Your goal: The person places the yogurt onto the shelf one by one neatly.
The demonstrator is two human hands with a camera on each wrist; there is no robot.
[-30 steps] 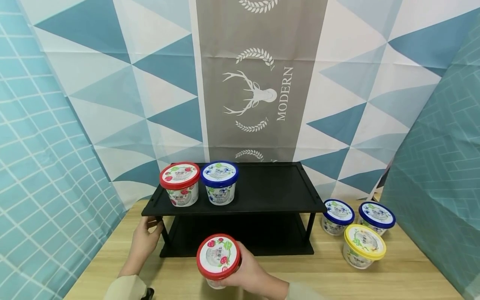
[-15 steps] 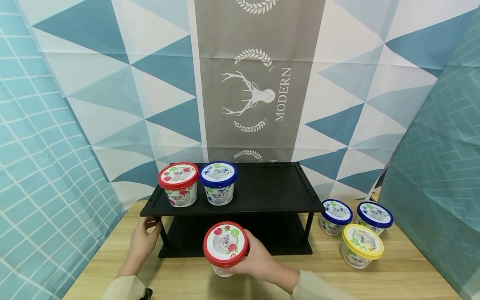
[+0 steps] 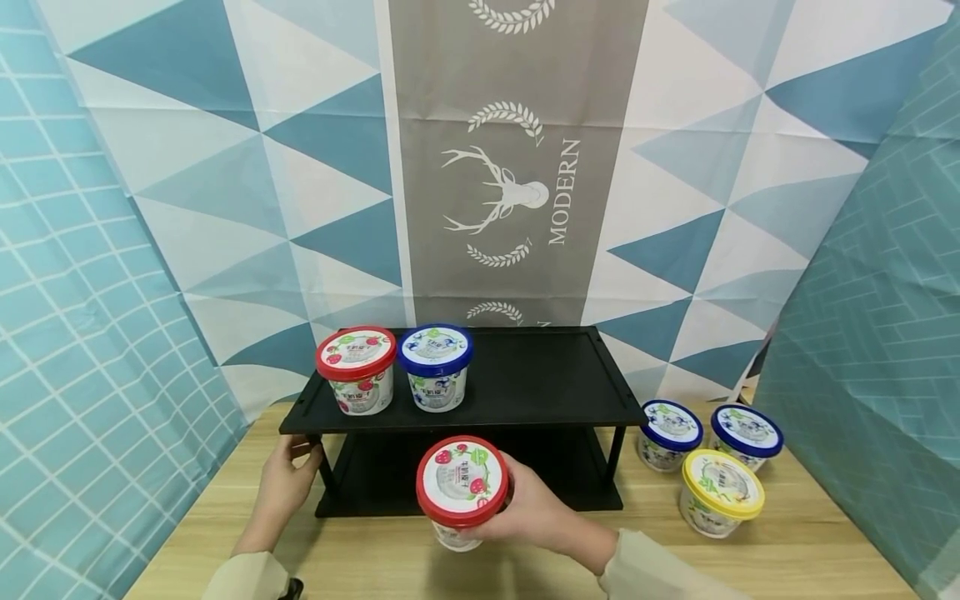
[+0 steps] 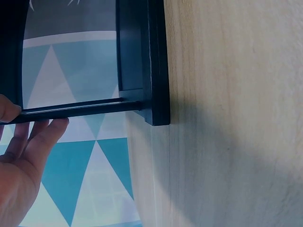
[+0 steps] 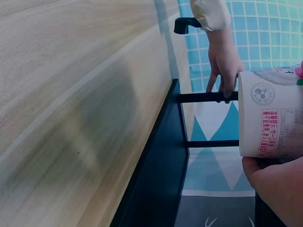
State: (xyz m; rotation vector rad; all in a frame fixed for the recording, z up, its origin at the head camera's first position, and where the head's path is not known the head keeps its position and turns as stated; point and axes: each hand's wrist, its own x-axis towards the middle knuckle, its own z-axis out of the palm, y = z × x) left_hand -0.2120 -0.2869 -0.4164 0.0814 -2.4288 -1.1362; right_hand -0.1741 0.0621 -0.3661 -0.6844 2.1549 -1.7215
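red-lidded tub (image 3: 461, 487): held upright in the air above the desk (image 3: 600, 571), before the midpoint of the shelf's near edge. its round lid has a glossy red rim and a white top printed with red berries and green leaves; the smooth white wall tapers downward and, in the right wrist view, bears a round emblem and small pink lettering. the right hand (image 3: 538, 510) grasps the tub from its right side, below the lid. the left hand (image 3: 288, 479) grips the slim left front post (image 3: 327, 472), thumb and fingers on opposite sides, close under the upper tier.

behind the tub stands the black shelf (image 3: 555, 375), a flat two-tier frame with a matt surface; the tub covers part of the lower tier's opening and near edge. beyond the shelf's right end, toward the desk's right edge, stand a near blue-lidded tub (image 3: 670, 435), a far blue-lidded tub (image 3: 747, 435) and, in front of these, a yellow-lidded tub (image 3: 722, 490). pale wood grain marks the desk; creased patterned cloth (image 3: 517, 275) hangs behind.

on the upper tier, toward its left edge, a second red-lidded tub (image 3: 356, 368) and a shelved blue-lidded tub (image 3: 437, 367) stand side by side. all six tubs are lidded, their contents hidden.
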